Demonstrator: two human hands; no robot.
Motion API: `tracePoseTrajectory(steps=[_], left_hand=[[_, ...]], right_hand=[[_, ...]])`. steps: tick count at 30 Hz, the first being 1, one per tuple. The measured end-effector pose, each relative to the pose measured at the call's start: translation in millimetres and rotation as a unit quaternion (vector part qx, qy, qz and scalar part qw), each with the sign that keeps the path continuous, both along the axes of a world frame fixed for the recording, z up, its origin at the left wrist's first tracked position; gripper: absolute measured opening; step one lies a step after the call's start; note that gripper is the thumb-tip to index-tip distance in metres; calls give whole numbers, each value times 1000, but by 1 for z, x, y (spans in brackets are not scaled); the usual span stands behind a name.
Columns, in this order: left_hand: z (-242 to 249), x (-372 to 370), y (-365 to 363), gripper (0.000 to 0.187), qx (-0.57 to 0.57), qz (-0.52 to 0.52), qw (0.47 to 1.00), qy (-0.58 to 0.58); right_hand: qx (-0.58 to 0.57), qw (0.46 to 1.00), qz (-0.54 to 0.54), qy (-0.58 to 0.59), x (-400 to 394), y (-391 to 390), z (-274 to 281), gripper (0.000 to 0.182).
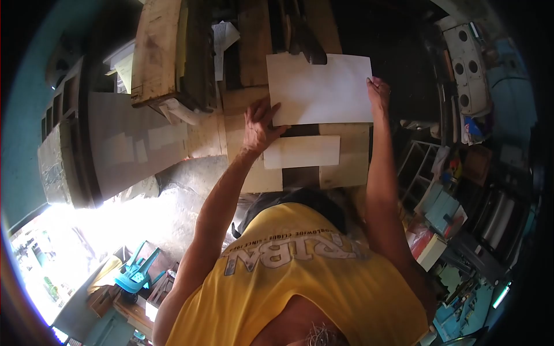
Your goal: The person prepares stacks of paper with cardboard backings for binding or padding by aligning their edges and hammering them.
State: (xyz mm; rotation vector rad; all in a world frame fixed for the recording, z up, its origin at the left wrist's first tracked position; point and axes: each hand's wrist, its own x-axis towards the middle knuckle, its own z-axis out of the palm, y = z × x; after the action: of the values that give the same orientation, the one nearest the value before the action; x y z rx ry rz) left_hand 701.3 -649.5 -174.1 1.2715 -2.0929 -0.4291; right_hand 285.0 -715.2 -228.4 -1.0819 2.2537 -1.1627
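Note:
A large white sheet [320, 86] of paper or card lies in front of me, its top edge under a dark, wedge-shaped machine part [313, 49]. My right hand [378, 92] pinches the sheet's right edge near the upper corner, fingers closed. At the lower left corner is my left hand [259, 126], fingers and thumb spread and fingertips on the sheet's edge. Closer to my body, a narrower white strip [303, 151] lies across pale boards [343, 173] with a dark gap between them.
To the left stands a thick wooden block structure [157, 55] with papers behind it. A light panel [135, 141] slopes beside it. On the right are a metal rack [418, 164] and cluttered goods. A blue plastic chair [137, 271] stands at lower left, near bright light.

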Motion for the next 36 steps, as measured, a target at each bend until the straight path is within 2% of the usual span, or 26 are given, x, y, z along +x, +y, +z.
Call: tracePoseTrajectory(steps=[3,6,9,10,12,14,16,17,18,19,22,23,25,28,31,32,35,36], left_hand=[[-1,-1,0,70,7,3,1000,-1],[-2,0,0,71,1,0,1000,3],[-3,0,0,70,-1,-1,1000,2],[-2,0,0,70,2,-4,1000,1],[2,0,-1,69,6,-5,1000,-2],[1,0,-2,69,9,-5,1000,-4],[-1,1,1,68,14,-6,1000,-7],[-2,1,0,68,12,-5,1000,-7],[-2,0,1,68,11,-2,1000,-6],[0,-1,2,68,15,-4,1000,-5],[3,1,-4,68,13,-6,1000,3],[2,1,-3,68,10,-8,1000,7],[0,2,3,68,14,-9,1000,14],[0,2,-2,69,4,-7,1000,22],[0,5,1,69,1,3,1000,27],[2,5,4,68,10,1,1000,26],[3,5,6,68,8,9,1000,23],[2,2,3,67,1,8,1000,23]], right_hand=[[-44,999,9,-18,5,6,3,25],[-62,998,1,16,1,5,-10,22],[22,999,26,6,10,7,17,31],[6,996,23,91,20,4,32,36],[-32,966,20,256,59,-12,84,46],[-95,986,86,108,138,-11,206,64],[-90,975,136,149,183,-28,250,71],[-31,972,181,146,197,-39,258,76],[113,951,247,147,211,-43,276,72],[253,906,307,147,219,-45,291,69],[225,889,377,132,214,-35,232,47],[248,908,315,122,226,-29,220,43],[255,927,271,41,231,-20,216,44],[209,938,259,99,234,-16,210,45],[149,945,218,192,241,-5,149,46],[123,948,228,187,242,-2,140,45],[99,944,247,195,238,-1,133,45],[86,940,230,239,237,0,133,48]])
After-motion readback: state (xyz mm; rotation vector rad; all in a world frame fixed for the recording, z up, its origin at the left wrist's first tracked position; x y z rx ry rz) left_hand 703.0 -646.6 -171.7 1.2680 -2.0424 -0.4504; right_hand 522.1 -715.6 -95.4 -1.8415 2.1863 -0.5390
